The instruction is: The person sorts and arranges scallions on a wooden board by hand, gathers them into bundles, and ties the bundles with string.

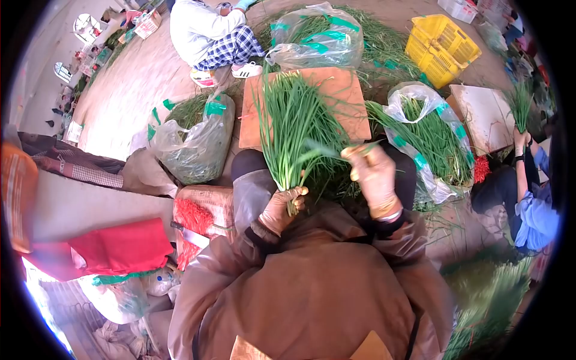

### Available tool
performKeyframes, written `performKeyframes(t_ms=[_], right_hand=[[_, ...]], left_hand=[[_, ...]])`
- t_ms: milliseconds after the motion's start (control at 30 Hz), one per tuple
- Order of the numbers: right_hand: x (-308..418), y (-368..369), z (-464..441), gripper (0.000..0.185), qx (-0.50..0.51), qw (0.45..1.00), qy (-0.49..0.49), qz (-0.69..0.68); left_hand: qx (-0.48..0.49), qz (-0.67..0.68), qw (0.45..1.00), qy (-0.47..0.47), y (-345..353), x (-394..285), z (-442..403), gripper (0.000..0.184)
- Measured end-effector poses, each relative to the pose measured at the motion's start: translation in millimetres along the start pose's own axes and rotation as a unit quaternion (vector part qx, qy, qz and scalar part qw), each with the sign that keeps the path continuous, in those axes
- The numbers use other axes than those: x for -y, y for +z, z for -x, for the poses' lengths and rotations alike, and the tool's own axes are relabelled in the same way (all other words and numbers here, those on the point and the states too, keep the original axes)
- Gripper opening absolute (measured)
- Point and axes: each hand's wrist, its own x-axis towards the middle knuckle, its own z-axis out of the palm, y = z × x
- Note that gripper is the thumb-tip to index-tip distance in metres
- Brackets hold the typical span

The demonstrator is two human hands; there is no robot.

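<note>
My left hand [281, 211] is wrapped round the lower stems of a thick bunch of green chives [294, 129]. Its leaves fan upward over an orange-brown board [348, 99] in front of my knees. To the right, my right hand [373, 177] is raised and closed in a pinch. A few thin green blades, smeared by motion, stretch from its fingertips toward the bunch. More loose chives lie over my lap between the two hands, partly hidden. Both hands look gloved or coated with soil.
Plastic bags of greens stand left [201, 144], right [438, 144] and behind the board. A yellow crate [441, 48] lies at the back right. Beside my left leg, a knife [191, 235] rests by red ties [195, 216]. People sit ahead and at right, one holding chives.
</note>
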Motion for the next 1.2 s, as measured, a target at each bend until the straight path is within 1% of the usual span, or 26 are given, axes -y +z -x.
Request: performKeyframes(t_ms=[100, 167, 233, 267, 300, 333, 367, 433, 467, 533, 567, 600, 633, 700, 733, 767, 800, 867, 933, 967, 1000, 1033, 1100, 1133, 1167, 1200], right_hand=[[13.8, -38.9, -20.2, 0.01, -0.104, 0.992, 0.018, -0.074], [3.3, -67.3, -25.7, 0.011, -0.11, 0.992, 0.007, -0.068], [-23.2, -93.4, -26.5, 0.011, -0.016, 0.999, 0.042, -0.003], [-54.1, -106.5, -26.6, 0.011, 0.032, 0.985, -0.026, 0.166], [-73.5, -114.1, -24.4, 0.016, 0.077, 0.936, -0.094, 0.33], [-54.5, -104.6, -17.1, 0.028, 0.08, 0.883, 0.055, 0.46], [-59.0, -99.1, -8.8, 0.031, 0.037, 0.847, -0.065, 0.527], [-41.0, -88.7, -7.8, 0.026, 0.046, 0.949, -0.038, 0.309], [-22.9, -75.8, -6.2, 0.018, 0.049, 0.978, 0.067, 0.193], [-0.6, -44.2, 0.8, 0.013, 0.073, 0.98, -0.04, 0.18], [17.0, -25.2, -0.4, 0.016, 0.109, 0.919, -0.245, 0.29], [24.7, -6.3, 5.7, 0.024, 0.155, 0.902, -0.267, 0.303], [31.8, 10.9, 10.2, 0.034, 0.24, 0.865, -0.272, 0.347], [31.3, 44.7, 17.1, 0.063, 0.338, 0.816, -0.336, 0.328], [21.2, 56.7, 19.4, 0.071, 0.341, 0.797, -0.374, 0.33], [9.5, 63.6, 21.8, 0.08, 0.346, 0.776, -0.412, 0.33], [0.3, 63.4, 22.3, 0.08, 0.35, 0.775, -0.411, 0.329], [-11.5, 59.1, 20.8, 0.094, 0.483, 0.672, -0.341, 0.446], [-12.9, 50.2, 23.0, 0.094, 0.511, 0.664, -0.325, 0.439], [-14.3, 45.8, 26.7, 0.095, 0.532, 0.66, -0.304, 0.434], [-25.9, 43.5, 31.7, 0.087, 0.505, 0.701, -0.299, 0.405], [-33.7, 39.7, 32.7, 0.087, 0.509, 0.699, -0.299, 0.404], [-45.0, 30.5, 27.6, 0.085, 0.558, 0.75, -0.111, 0.337], [-42.4, 26.3, 20.4, 0.074, 0.54, 0.766, -0.091, 0.338], [-46.5, 22.4, 12.1, 0.074, 0.543, 0.763, -0.09, 0.338], [-52.4, 18.1, 2.8, 0.069, 0.488, 0.794, -0.118, 0.344]], left_hand=[[0.053, 0.028, 0.998, 0.013, -9.9, -7.0, 5.5, 0.057], [0.102, 0.04, 0.994, 0.009, -8.5, -13.2, 12.5, 0.064], [0.12, 0.037, 0.992, 0.011, -12.7, -15.9, 14.6, 0.068], [0.132, 0.028, 0.991, 0.011, -12.9, -17.2, 16.5, 0.068], [0.145, 0.019, 0.989, 0.012, -12.2, -18.3, 18.2, 0.069], [0.143, 0.02, 0.99, 0.005, -7.6, -20.4, 22.2, 0.067], [0.145, 0.02, 0.989, 0.009, -4.8, -21.2, 25.4, 0.067], [0.112, -0.046, 0.993, -0.002, 1.4, -22.5, 28.8, 0.068], [0.088, -0.083, 0.993, -0.005, 5.4, -24.1, 31.4, 0.065], [0.091, -0.103, 0.99, -0.018, 11.7, -22.6, 33.8, 0.061], [0.093, -0.123, 0.987, -0.037, 13.9, -21.6, 33.0, 0.056], [0.108, -0.131, 0.984, -0.049, 15.6, -19.4, 31.6, 0.052], [0.113, -0.134, 0.983, -0.052, 17.6, -19.4, 31.1, 0.052], [0.078, -0.297, 0.949, -0.068, 21.1, -17.2, 32.7, 0.048], [0.177, -0.51, 0.81, 0.228, 8.4, -3.8, 26.1, 0.038], [0.104, -0.259, 0.958, -0.072, 46.1, -23.5, 44.4, 0.031], [0.113, -0.28, 0.951, -0.066, 37.0, -20.3, 42.8, 0.03], [0.119, -0.296, 0.946, -0.058, 27.6, -29.0, 44.2, 0.029], [0.161, -0.427, 0.845, -0.28, 17.7, -49.6, 46.7, 0.039], [0.159, -0.422, 0.847, -0.281, 10.3, -48.0, 46.3, 0.039], [0.183, -0.407, 0.848, -0.286, -0.1, -43.3, 45.6, 0.036], [0.206, -0.392, 0.848, -0.29, -6.9, -42.0, 43.6, 0.032], [0.21, -0.404, 0.838, -0.302, -8.4, -51.2, 35.2, 0.035], [0.24, -0.388, 0.842, -0.289, -6.0, -59.1, 27.7, 0.039], [0.269, -0.372, 0.845, -0.275, 4.2, -71.6, 20.2, 0.042], [0.279, -0.341, 0.858, -0.266, 16.4, -87.2, 12.0, 0.058]])
